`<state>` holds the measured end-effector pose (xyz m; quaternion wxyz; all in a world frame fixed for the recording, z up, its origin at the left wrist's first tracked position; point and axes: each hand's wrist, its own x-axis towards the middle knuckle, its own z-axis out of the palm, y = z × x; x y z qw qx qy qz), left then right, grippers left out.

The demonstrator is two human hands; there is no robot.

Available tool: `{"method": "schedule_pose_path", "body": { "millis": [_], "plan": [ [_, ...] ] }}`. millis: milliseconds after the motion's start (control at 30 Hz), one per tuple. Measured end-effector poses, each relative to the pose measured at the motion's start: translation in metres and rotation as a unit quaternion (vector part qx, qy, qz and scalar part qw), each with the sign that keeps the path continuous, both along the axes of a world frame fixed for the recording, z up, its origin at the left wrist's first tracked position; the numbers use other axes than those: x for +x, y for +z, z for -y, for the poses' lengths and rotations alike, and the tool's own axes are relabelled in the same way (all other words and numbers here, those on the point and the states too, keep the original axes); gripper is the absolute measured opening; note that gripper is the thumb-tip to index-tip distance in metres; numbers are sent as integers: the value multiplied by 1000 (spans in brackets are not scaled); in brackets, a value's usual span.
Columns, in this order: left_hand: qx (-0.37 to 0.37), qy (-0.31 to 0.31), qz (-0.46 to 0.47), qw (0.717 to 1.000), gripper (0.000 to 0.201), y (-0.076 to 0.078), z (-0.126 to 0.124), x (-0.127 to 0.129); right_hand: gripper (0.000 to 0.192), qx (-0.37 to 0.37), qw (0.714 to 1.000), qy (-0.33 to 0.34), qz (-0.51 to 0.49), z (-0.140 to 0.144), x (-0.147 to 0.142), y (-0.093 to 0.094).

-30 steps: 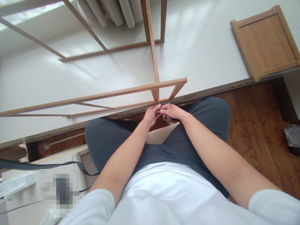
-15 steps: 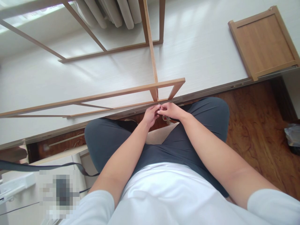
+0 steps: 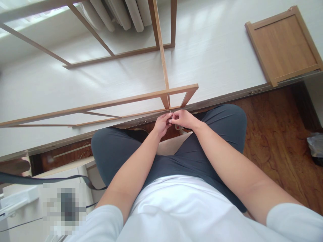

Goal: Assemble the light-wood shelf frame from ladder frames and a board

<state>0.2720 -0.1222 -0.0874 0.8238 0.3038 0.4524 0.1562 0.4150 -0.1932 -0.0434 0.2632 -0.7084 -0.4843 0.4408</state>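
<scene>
My left hand point(image 3: 162, 125) and my right hand point(image 3: 184, 118) meet above my lap, close to the near edge of the white tabletop point(image 3: 222, 67). The fingers of both are pinched together around something thin, small and pale point(image 3: 171, 115). Its kind is too small to make out, and the fingertips cover most of it. Just beyond my fingers stands a light wooden frame point(image 3: 141, 97) of slim bars, its lower rail near the table edge. Neither hand visibly grips the frame.
A wooden panel point(image 3: 285, 47) lies at the table's right. Rolled beige cloth-like tubes point(image 3: 137, 15) show behind the frame. At lower left, a pale cabinet point(image 3: 27, 218) carries a dark strap point(image 3: 45, 179). A plastic-wrapped item point(image 3: 316, 146) sits at the right edge above the brown wooden floor point(image 3: 270, 134).
</scene>
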Motion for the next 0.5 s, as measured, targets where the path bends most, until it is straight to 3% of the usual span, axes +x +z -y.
{"method": "schedule_pose_path", "body": {
  "millis": [500],
  "plan": [
    [-2,9,3,1000,31,-2,-1,1,23,-24,996,14,86,-2,-3,4]
  ]
}}
